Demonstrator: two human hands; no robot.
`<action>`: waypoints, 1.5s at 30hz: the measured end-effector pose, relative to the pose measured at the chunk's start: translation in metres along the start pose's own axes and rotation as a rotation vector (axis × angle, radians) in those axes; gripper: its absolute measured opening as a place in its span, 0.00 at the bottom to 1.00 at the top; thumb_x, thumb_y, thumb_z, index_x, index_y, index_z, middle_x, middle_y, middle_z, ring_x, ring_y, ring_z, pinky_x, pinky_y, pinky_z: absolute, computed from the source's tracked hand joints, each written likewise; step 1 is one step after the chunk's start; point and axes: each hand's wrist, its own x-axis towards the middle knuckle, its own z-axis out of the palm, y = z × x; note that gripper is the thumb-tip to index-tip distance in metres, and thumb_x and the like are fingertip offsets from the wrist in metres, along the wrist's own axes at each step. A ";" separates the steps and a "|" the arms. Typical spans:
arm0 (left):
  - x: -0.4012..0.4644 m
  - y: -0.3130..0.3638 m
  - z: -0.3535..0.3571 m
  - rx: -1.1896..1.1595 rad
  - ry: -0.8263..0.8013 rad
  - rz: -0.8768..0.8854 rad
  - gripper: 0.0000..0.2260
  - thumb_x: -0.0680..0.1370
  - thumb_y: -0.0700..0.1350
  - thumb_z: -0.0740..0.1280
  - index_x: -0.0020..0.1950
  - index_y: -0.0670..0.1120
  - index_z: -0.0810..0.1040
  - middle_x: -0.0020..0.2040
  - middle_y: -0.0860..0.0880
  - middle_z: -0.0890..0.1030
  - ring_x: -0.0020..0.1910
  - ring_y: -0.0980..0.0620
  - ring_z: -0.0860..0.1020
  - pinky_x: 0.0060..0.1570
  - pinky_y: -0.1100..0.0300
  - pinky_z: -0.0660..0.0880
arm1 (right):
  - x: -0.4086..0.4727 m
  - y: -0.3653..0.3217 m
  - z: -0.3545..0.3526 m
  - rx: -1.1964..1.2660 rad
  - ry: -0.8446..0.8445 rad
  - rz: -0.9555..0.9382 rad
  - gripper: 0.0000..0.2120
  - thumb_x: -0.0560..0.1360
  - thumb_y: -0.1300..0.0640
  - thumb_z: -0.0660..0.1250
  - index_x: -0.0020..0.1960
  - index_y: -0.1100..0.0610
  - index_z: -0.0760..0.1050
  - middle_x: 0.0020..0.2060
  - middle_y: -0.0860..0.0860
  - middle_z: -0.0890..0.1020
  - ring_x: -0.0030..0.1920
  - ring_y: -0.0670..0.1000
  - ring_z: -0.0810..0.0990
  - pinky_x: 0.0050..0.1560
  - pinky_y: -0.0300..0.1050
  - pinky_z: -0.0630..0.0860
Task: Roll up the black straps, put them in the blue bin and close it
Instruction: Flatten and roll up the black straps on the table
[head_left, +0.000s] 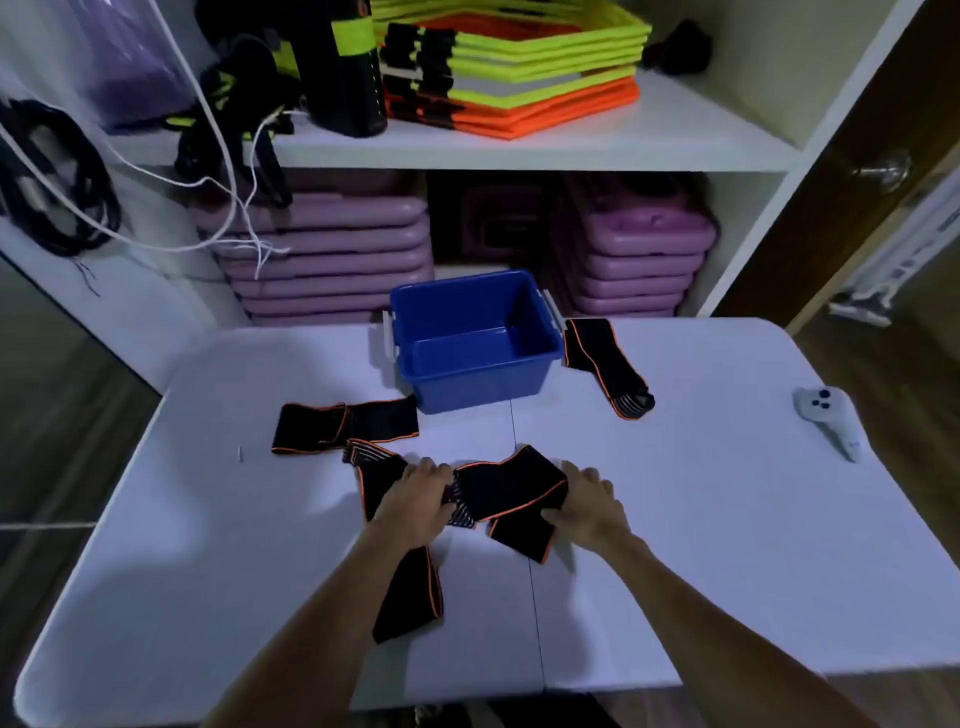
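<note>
White table (675, 519): strap (511, 486) between both grips.

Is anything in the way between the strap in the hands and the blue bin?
Nothing visible. The strap lies between both hands, and only bare table separates it from the open, empty blue bin.
</note>
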 end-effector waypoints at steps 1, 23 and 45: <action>-0.002 0.000 0.006 0.005 -0.029 -0.012 0.19 0.75 0.51 0.65 0.62 0.43 0.70 0.61 0.42 0.70 0.63 0.42 0.69 0.61 0.49 0.70 | -0.001 0.004 0.003 0.032 0.020 0.055 0.28 0.73 0.49 0.69 0.69 0.53 0.64 0.61 0.56 0.69 0.64 0.61 0.67 0.59 0.57 0.73; 0.008 -0.022 0.012 0.374 0.164 0.192 0.24 0.52 0.32 0.71 0.45 0.48 0.75 0.47 0.46 0.77 0.44 0.44 0.76 0.34 0.54 0.73 | 0.005 0.063 0.000 -0.195 0.610 -0.696 0.05 0.73 0.57 0.65 0.49 0.52 0.73 0.48 0.51 0.79 0.49 0.58 0.77 0.49 0.48 0.67; -0.006 0.005 0.066 0.247 0.075 0.322 0.24 0.80 0.53 0.50 0.76 0.49 0.57 0.78 0.46 0.55 0.77 0.47 0.54 0.75 0.48 0.54 | 0.003 0.127 0.029 -0.457 0.237 -0.533 0.25 0.83 0.46 0.46 0.80 0.48 0.52 0.79 0.54 0.53 0.79 0.57 0.51 0.75 0.57 0.54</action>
